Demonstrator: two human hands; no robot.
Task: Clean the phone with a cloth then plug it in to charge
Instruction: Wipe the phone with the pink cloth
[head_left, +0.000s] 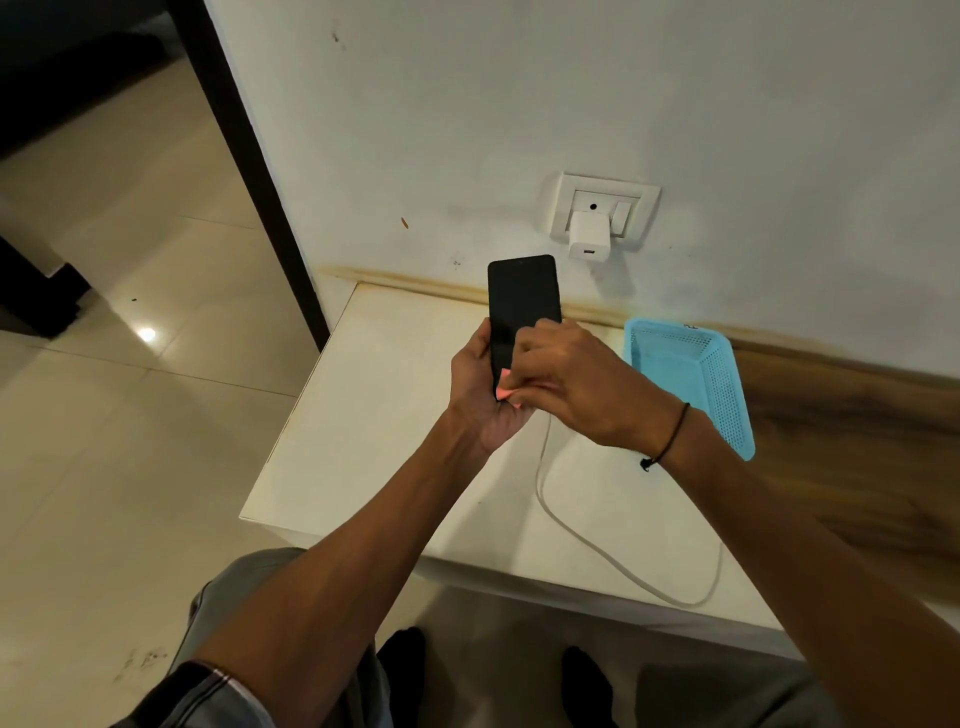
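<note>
A black phone (522, 301) stands upright above the white table, its dark screen facing me. My left hand (480, 395) grips its lower left edge. My right hand (576, 382) presses a small pink cloth (505, 391) against the lower part of the screen; most of the cloth is hidden under the fingers. A white charger adapter (589, 235) sits plugged into the wall socket (605, 210) just above and right of the phone. A white cable (587, 540) lies looped on the table (363, 415), not joined to the adapter's port.
A light blue perforated plastic basket (691, 379) lies tilted on the table against the wall, right of my hands. A wooden surface (857, 452) adjoins the table at the right. Pale floor tiles and a dark door frame (249, 156) are at the left.
</note>
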